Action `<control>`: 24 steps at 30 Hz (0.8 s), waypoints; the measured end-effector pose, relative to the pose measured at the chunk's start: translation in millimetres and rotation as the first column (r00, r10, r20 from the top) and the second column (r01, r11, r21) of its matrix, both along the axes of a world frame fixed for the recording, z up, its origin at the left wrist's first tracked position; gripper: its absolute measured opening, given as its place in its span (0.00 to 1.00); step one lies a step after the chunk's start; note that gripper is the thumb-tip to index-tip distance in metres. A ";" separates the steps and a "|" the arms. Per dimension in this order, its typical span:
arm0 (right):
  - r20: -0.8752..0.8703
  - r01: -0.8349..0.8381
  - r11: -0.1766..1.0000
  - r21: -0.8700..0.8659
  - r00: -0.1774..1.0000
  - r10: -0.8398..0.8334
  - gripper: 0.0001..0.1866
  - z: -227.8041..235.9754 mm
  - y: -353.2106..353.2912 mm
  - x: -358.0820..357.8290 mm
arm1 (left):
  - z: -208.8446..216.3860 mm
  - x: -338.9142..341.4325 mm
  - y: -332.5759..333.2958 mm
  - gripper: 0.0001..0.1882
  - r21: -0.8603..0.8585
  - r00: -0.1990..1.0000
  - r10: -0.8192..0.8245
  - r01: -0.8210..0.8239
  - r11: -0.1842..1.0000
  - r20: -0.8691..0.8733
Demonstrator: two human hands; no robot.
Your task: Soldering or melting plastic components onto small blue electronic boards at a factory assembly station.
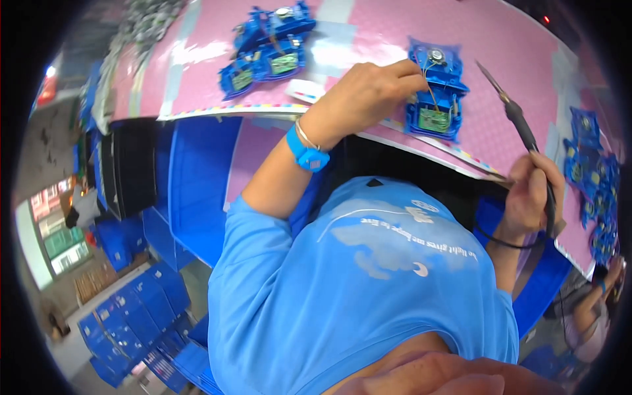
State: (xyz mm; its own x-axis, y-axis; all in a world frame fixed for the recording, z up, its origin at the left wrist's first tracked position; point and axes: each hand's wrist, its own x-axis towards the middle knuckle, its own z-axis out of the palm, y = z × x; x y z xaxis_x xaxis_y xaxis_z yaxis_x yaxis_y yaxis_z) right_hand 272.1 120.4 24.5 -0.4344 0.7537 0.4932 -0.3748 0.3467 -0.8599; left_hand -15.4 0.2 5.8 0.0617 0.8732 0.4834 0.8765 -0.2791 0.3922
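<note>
An opened blue plastic casing (436, 89) lies on the pink bench, holding a round silver part (436, 56) and a green circuit board (434, 120). At its left side my left hand (378, 92) is closed, thumb and fingertips pinching a thin wire (431, 92) that runs toward the board. The fingertips partly hide the wire's upper end. To the right, my right hand (532, 191) is wrapped round the dark handle of a soldering iron (523, 125). Its metal tip points up and away, apart from the casing.
More opened blue casings with boards lie at the far left (270, 49) and along the right edge (592, 184). Many small grey parts (148, 23) are heaped at the back left. Below the bench stands a blue bin (201, 184). Another person's arm (592, 303) shows at lower right.
</note>
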 end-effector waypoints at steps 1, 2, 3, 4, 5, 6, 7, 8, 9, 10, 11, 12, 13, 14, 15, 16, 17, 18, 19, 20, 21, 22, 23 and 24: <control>0.010 0.017 0.999 0.038 1.000 -0.017 0.13 -1.5 0.2 3.2 | 0.3 -13.9 -3.4 0.17 -0.007 1.000 0.007 -0.007 1.000 -0.025; 0.018 0.034 0.997 0.075 0.999 -0.035 0.14 -3.6 0.6 4.8 | 2.3 -28.4 -8.2 0.16 -0.015 0.999 0.013 -0.014 1.000 -0.049; 0.039 0.061 0.994 0.090 0.997 -0.064 0.15 -5.2 0.6 8.4 | 10.2 -45.7 -13.6 0.15 -0.049 0.992 0.047 -0.053 0.997 -0.115; 0.029 0.057 0.994 0.091 0.998 -0.060 0.15 -5.4 0.1 10.0 | 17.9 -61.7 -22.2 0.15 -0.052 0.981 0.075 -0.086 0.995 -0.177; 0.049 0.055 0.994 0.090 0.997 -0.059 0.15 -5.6 -0.8 10.3 | 22.1 -77.9 -30.4 0.15 -0.048 0.966 0.118 -0.132 0.990 -0.232; 0.070 0.057 0.994 0.089 0.996 -0.063 0.15 -5.2 -2.7 9.5 | 26.2 -90.2 -38.4 0.15 -0.040 0.946 0.156 -0.174 0.984 -0.285; 0.073 0.050 0.995 0.082 0.996 -0.056 0.14 -2.9 -4.9 6.6 | 30.4 -97.9 -44.2 0.15 -0.035 0.945 0.151 -0.169 0.985 -0.290; 0.067 0.057 0.995 0.086 0.996 -0.063 0.14 -1.6 -8.9 2.7 | 34.1 -104.9 -50.0 0.16 -0.075 0.943 0.176 -0.205 0.976 -0.282; 0.077 0.038 0.997 0.073 0.996 -0.044 0.14 0.5 -11.5 -2.5 | 39.2 -112.6 -55.9 0.16 -0.112 0.939 0.204 -0.242 0.964 -0.277; 0.089 0.031 0.998 0.063 0.995 -0.037 0.13 2.7 -13.7 -5.6 | 41.3 -120.8 -59.1 0.16 -0.102 0.941 0.191 -0.227 0.969 -0.280; 0.075 0.019 0.996 0.084 0.997 -0.026 0.13 2.8 -15.0 -11.0 | 41.5 -130.0 -64.7 0.16 -0.130 0.944 0.209 -0.247 0.960 -0.254; 0.100 0.028 0.991 0.130 0.994 -0.042 0.12 4.8 -16.5 -12.9 | 39.7 -139.9 -66.9 0.16 -0.158 0.950 0.213 -0.252 0.955 -0.226; 0.154 0.029 0.989 0.145 0.987 -0.051 0.12 9.3 -19.7 -13.5 | 37.9 -150.6 -69.6 0.16 -0.127 0.957 0.212 -0.239 0.963 -0.199; 0.210 0.047 0.986 0.161 0.974 -0.081 0.12 16.3 -23.5 -13.9 | 35.3 -164.3 -73.4 0.15 -0.093 0.967 0.192 -0.209 0.973 -0.166; 0.223 -0.001 0.985 0.172 0.974 -0.038 0.11 16.2 -25.0 -16.2 | 22.1 -184.8 -81.4 0.13 -0.092 0.952 0.251 -0.270 0.958 -0.177; 0.245 -0.034 0.983 0.180 0.969 -0.011 0.11 13.5 -22.8 -18.6 | 19.7 -197.5 -92.3 0.12 -0.012 0.930 0.241 -0.254 0.967 -0.278; 0.336 -0.023 0.958 0.286 0.938 -0.078 0.10 17.2 -22.4 -22.0 | 12.4 -219.5 -111.5 0.10 -0.098 0.886 0.354 -0.397 0.913 -0.299; 0.257 -0.078 0.942 0.325 0.966 -0.009 0.10 18.9 -20.5 -33.4 | 5.8 -250.5 -136.5 0.10 -0.085 0.915 0.346 -0.369 0.926 -0.206; 0.295 -0.047 0.921 0.388 0.953 -0.076 0.08 20.2 -19.0 -34.9 | 33.6 -222.4 -122.4 0.10 -0.138 0.874 0.391 -0.442 0.886 -0.288; 0.162 0.043 0.780 0.624 0.970 -0.183 0.08 17.4 -13.0 -44.5 | 41.4 -223.6 -136.0 0.10 0.052 0.866 0.437 -0.438 0.897 -0.243; 0.159 0.040 0.816 0.576 0.974 -0.160 0.09 15.0 -13.4 -47.9 | 27.1 -235.0 -147.4 0.10 0.084 0.868 0.493 -0.497 0.864 0.068; 0.153 0.037 0.855 0.518 0.979 -0.135 0.10 12.7 -16.4 -49.2 | 48.0 -173.0 -124.9 0.09 -0.095 0.682 0.664 -0.672 0.734 0.306; 0.121 0.064 0.833 0.550 0.980 -0.155 0.13 5.0 -21.3 -50.9 | 51.3 -132.6 -116.6 0.08 -0.132 0.693 0.644 -0.641 0.756 0.324; 0.086 0.065 0.810 0.583 0.986 -0.141 0.16 2.0 -23.0 -58.5 | 52.0 -75.0 -101.3 0.09 -0.049 0.749 0.465 -0.504 0.862 0.471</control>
State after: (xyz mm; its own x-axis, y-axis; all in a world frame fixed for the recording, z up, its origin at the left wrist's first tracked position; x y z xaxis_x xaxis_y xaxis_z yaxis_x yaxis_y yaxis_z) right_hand 213.6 97.4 26.6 -0.4544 0.3903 0.8007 -0.2169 0.8234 -0.5244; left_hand -90.4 -101.1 57.8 -0.6015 0.6845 0.4118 0.6294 0.0886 0.7720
